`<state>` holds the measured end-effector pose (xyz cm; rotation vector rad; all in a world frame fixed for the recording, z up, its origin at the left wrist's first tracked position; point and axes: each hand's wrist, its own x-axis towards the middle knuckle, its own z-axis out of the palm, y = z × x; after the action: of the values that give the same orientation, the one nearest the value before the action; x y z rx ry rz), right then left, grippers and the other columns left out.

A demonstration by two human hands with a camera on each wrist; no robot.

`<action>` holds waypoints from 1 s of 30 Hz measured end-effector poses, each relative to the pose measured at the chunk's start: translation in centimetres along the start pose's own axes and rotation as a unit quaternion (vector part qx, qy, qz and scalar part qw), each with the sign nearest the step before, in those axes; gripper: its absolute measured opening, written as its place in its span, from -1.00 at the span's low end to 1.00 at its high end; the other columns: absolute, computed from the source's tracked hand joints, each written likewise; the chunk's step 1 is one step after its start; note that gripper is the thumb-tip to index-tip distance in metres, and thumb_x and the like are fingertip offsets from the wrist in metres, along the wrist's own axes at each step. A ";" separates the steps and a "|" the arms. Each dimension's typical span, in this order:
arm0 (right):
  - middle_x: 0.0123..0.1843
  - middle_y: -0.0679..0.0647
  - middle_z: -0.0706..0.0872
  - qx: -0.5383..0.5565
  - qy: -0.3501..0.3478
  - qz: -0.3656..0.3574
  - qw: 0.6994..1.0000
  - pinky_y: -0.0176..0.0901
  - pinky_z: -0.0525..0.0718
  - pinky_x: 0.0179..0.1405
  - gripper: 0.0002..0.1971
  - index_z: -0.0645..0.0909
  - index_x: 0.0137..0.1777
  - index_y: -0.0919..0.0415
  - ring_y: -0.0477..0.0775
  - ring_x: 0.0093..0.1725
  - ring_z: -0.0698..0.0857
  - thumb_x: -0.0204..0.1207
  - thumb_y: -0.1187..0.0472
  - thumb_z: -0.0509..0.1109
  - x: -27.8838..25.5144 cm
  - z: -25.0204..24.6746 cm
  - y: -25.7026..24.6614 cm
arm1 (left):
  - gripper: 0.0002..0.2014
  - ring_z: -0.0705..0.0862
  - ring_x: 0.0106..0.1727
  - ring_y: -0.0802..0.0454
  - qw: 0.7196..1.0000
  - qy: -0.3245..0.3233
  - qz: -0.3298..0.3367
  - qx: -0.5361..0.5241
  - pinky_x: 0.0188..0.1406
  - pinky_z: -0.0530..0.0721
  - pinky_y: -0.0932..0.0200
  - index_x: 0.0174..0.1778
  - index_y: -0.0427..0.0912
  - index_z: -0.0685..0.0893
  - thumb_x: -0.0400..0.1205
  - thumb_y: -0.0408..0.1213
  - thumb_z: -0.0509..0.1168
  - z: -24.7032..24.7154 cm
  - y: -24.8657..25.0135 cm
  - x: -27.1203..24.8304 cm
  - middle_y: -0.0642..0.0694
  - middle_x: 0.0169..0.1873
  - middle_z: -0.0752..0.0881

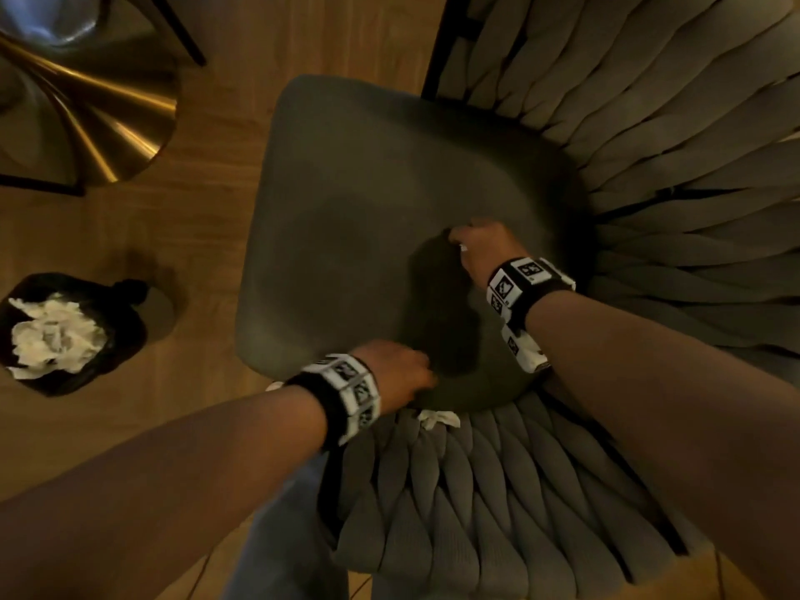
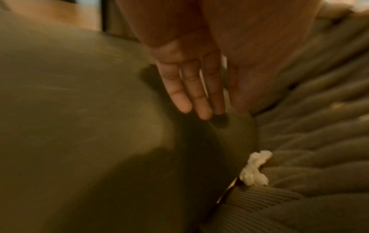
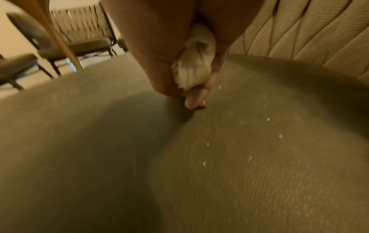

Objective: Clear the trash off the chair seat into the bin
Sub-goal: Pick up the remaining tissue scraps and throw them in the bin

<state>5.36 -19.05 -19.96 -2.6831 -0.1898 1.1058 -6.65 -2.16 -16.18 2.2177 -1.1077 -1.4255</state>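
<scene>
Trash (image 3: 194,69) is being balled in the right hand (image 1: 482,249) while pinching crumbs mid-seat (image 1: 368,188); left hand (image 2: 191,82), fingers straight, is pressing the seat's near edge.

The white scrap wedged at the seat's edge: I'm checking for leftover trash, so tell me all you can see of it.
The white scrap is a small crumpled bit, seemingly tissue, knotted like a bow. It sits in the gap between the smooth seat cushion and the woven padded arm, at the seat's near edge. The left hand rests flat on the seat close by, not touching it.
</scene>
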 end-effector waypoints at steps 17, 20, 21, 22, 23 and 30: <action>0.26 0.10 0.66 0.088 -0.015 0.060 0.994 -0.08 0.60 0.19 -0.69 0.65 0.24 0.05 0.15 0.24 0.63 0.51 0.30 0.39 -4.7 -0.4 5.1 | -0.70 0.59 0.32 -0.27 0.988 -0.136 0.035 0.064 0.29 0.55 -0.07 0.29 -0.23 0.58 0.69 -0.24 0.14 5.0 4.9 8.6 -0.24 0.29 0.63; 0.23 0.10 0.70 0.089 -0.010 0.060 0.994 -0.13 0.57 0.14 -0.71 0.68 0.19 0.04 0.15 0.23 0.65 0.48 0.28 0.42 -5.8 -0.7 4.5 | -0.72 0.64 0.25 -0.28 0.999 -0.048 -0.013 -0.015 0.27 0.59 -0.08 0.25 -0.17 0.60 0.69 -0.20 0.14 3.6 3.8 6.8 -0.27 0.22 0.67; 0.20 0.10 0.71 0.086 -0.013 0.060 0.994 -0.14 0.57 0.13 -0.72 0.69 0.17 0.04 0.15 0.21 0.66 0.48 0.27 0.43 -6.1 -1.0 3.9 | -0.75 0.65 0.20 -0.28 0.998 -0.021 -0.032 -0.042 0.20 0.60 -0.06 0.20 -0.15 0.62 0.66 -0.22 0.17 2.4 3.3 5.5 -0.27 0.17 0.67; 0.18 0.10 0.73 0.086 -0.012 0.061 0.994 -0.14 0.58 0.13 -0.74 0.69 0.14 0.03 0.15 0.20 0.67 0.47 0.27 0.43 -6.5 -1.4 3.3 | -0.76 0.65 0.19 -0.26 0.997 0.010 -0.039 -0.061 0.16 0.60 -0.03 0.18 -0.13 0.63 0.63 -0.24 0.19 1.6 2.5 4.3 -0.26 0.14 0.66; 0.15 0.10 0.74 0.089 -0.010 0.061 0.994 -0.13 0.59 0.12 -0.75 0.70 0.11 0.02 0.14 0.18 0.68 0.46 0.26 0.43 -6.8 -1.8 2.4 | -0.75 0.63 0.19 -0.22 0.993 0.038 -0.060 -0.093 0.14 0.58 0.00 0.19 -0.10 0.64 0.62 -0.25 0.19 0.7 1.6 2.6 -0.24 0.14 0.64; -0.08 0.06 0.79 0.154 0.014 0.054 0.986 -0.25 0.76 -0.36 -0.79 0.72 0.00 -0.08 0.00 -0.32 0.77 0.44 0.25 0.46 -7.8 -3.9 -8.5 | -0.83 0.68 -0.25 0.10 0.822 0.359 -0.244 -0.370 -0.12 0.72 0.13 -0.18 0.11 0.74 0.45 -0.31 0.44 0.3 -5.2 -14.2 -0.02 -0.24 0.69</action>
<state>2.34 -13.09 -9.82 -2.4523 0.1233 1.0316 -7.71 11.74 -10.21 2.1323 0.2633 -0.7685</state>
